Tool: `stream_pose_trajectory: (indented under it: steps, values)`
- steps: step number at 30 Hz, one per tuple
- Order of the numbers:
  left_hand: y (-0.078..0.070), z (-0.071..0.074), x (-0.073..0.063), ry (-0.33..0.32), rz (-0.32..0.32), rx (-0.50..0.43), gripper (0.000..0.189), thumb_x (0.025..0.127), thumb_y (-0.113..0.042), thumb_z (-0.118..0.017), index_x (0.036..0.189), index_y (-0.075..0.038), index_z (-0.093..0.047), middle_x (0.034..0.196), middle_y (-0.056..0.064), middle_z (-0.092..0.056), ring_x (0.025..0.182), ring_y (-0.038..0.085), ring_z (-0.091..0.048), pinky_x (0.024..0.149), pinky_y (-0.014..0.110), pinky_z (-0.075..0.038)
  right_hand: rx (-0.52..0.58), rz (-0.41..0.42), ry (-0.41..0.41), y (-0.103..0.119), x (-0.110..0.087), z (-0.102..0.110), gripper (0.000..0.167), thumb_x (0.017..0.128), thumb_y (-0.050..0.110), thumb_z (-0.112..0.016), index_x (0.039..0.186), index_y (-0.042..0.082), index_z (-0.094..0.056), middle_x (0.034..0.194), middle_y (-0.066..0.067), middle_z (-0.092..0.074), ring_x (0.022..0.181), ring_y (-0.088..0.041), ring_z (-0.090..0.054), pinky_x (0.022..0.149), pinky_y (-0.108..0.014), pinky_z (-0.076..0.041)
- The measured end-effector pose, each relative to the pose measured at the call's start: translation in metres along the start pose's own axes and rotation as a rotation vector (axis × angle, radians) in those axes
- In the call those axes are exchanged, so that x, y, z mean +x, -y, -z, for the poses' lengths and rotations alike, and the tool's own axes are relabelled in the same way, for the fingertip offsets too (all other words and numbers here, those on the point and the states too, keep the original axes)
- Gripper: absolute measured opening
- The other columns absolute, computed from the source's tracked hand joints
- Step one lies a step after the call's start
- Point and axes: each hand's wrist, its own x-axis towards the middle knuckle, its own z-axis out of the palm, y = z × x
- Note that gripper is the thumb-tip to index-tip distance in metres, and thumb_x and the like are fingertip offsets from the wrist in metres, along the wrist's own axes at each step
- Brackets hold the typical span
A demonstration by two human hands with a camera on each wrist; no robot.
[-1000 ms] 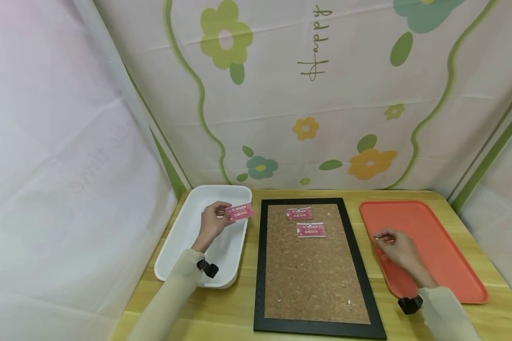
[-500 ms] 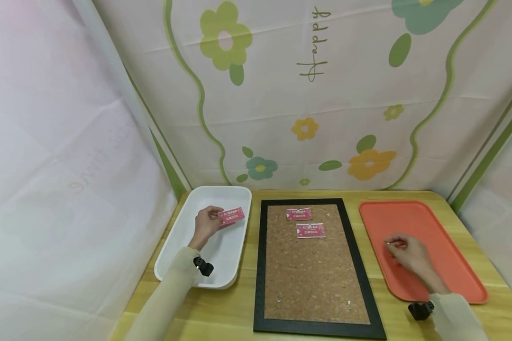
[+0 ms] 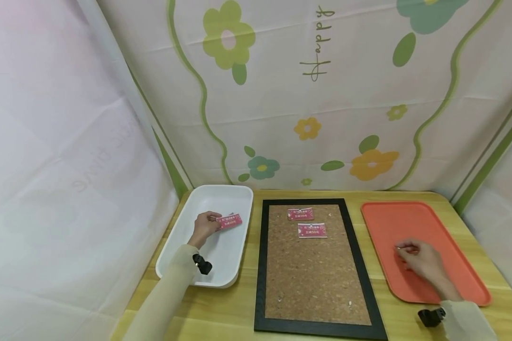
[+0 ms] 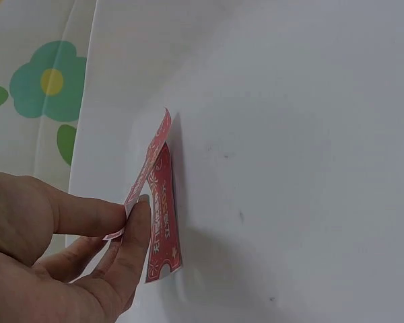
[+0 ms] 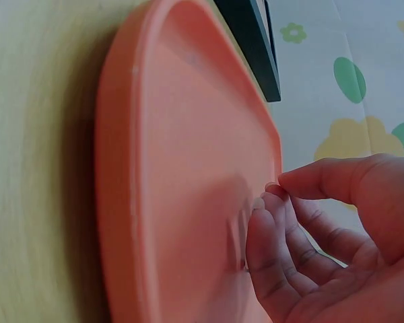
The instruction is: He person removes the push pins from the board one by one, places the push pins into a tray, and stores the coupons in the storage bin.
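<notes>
My left hand (image 3: 205, 226) pinches a pink coupon (image 3: 231, 221) between thumb and fingers, low inside the white bin (image 3: 164, 246). In the left wrist view a second pink coupon (image 4: 165, 215) shows just behind the held one (image 4: 151, 151), close to the bin's white surface. Over the orange tray (image 3: 426, 222) is my right hand (image 3: 422, 259), thumb and forefinger tips together with a tiny shiny thing between them. It is mostly hidden by the fingertips, and I cannot tell its kind. Between the hands lies a black-framed corkboard (image 3: 315, 279) with two pink coupons (image 3: 300, 214) fixed near its top.
Small clear, shiny bits (image 3: 350, 304) sit near the corkboard's lower corners. Everything stands on a wooden table (image 3: 239, 312). A flower-printed cloth (image 3: 277, 118) hangs behind it, with white cloth at the left and right.
My left hand has moved slightly left and lower into the bin with its coupon. My right hand has moved right and toward me, from the tray's left edge to farther over it.
</notes>
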Motion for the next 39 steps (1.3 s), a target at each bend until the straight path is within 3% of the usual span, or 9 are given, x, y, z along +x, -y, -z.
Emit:
stream_pose_trajectory:
  steps: [8,22,39]
  values:
    - [0.005,-0.001,0.003,-0.016,0.037,0.083,0.032,0.091,-0.002,-0.070,0.123,-0.002,-0.072,0.114,0.019,-0.070,0.098,0.025,-0.067,0.070,0.024,-0.054,0.010,-0.003,0.011,-0.007,0.000,0.005,0.037,0.107,0.023,-0.057,0.127,-0.008,-0.063,0.101,-0.022,-0.073,0.069,-0.012,-0.070,0.059,-0.030,-0.061]
    - [0.008,-0.002,0.004,-0.042,0.046,0.144,0.034,0.091,-0.003,-0.069,0.124,-0.001,-0.071,0.122,0.021,-0.067,0.106,0.028,-0.064,0.075,0.024,-0.052,0.004,-0.024,0.001,-0.019,0.001,0.017,0.042,0.108,0.028,-0.056,0.128,-0.008,-0.062,0.100,-0.021,-0.073,0.068,-0.012,-0.071,0.060,-0.030,-0.061]
    - [0.012,-0.001,0.008,-0.051,-0.027,0.214,0.033,0.086,0.002,-0.070,0.119,0.002,-0.073,0.113,0.022,-0.070,0.102,0.030,-0.065,0.077,0.032,-0.055,-0.036,-0.086,-0.020,-0.031,0.005,0.023,0.035,0.105,0.020,-0.060,0.122,-0.010,-0.066,0.098,-0.019,-0.074,0.064,-0.013,-0.069,0.057,-0.032,-0.060]
